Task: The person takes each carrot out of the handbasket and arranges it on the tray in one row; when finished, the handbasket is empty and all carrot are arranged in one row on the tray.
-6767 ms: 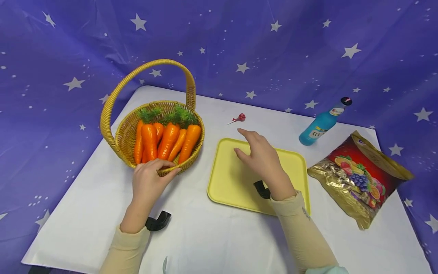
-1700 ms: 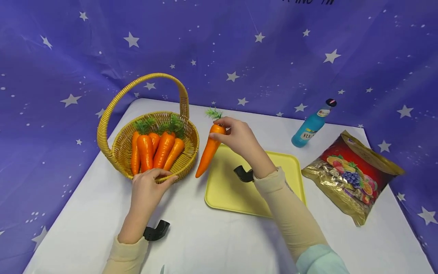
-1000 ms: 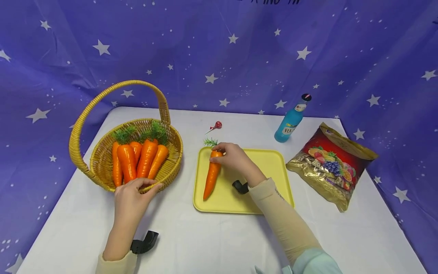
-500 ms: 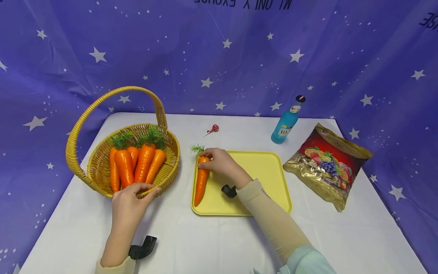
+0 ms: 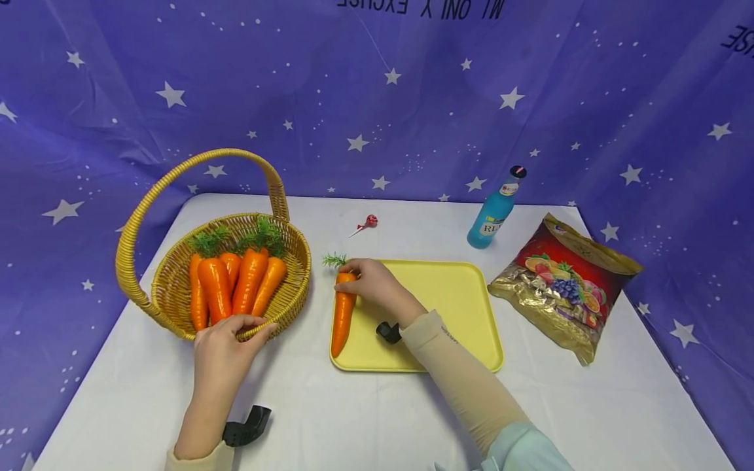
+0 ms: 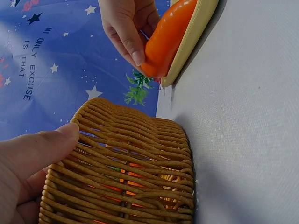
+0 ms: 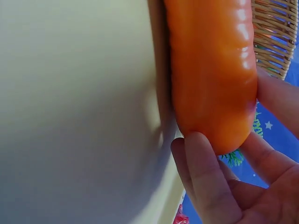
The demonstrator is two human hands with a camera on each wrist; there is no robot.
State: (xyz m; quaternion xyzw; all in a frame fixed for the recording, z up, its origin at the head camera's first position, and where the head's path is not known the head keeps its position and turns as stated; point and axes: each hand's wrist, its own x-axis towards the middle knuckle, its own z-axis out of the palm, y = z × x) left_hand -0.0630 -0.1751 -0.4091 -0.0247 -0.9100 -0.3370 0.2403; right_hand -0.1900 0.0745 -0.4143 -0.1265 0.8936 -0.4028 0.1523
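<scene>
Currently, the right fingers (image 7: 208, 175) pinch a carrot (image 5: 343, 322).

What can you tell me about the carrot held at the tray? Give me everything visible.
The carrot is glossy bright orange, plastic-looking, with a blunt rounded thick end, shallow ridges along its body and a tapering tip; a feathery green top sprouts from the thick end. It lies along the left edge of the yellow tray, tip toward the person, leaves jutting past the rim. The right grip holds its thick end. Whether its full weight rests on the tray is unclear.
</scene>
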